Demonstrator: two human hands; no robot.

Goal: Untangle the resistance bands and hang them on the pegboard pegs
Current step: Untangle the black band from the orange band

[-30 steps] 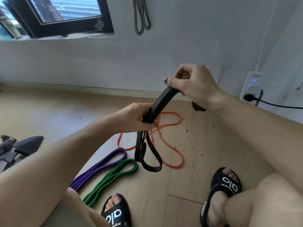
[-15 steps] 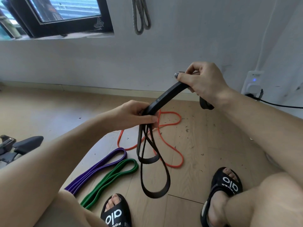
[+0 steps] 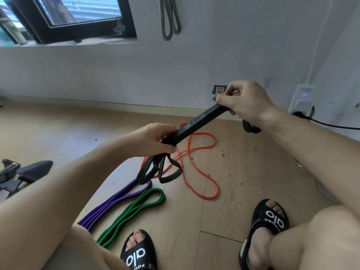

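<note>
**Sorting Out the Black Band**

The left hand [image 3: 155, 140] is curled tight around the black band [image 3: 196, 123]. The right hand [image 3: 243, 103] pinches the same band higher up. The piece between them is pulled straight, likely to find the twists. Loose loops hang under the left hand. The orange band [image 3: 196, 172], purple band [image 3: 116, 201] and green band [image 3: 136, 209] wait on the floor [image 3: 243, 182]. A grey band [image 3: 169, 18] hangs on the wall.
</note>
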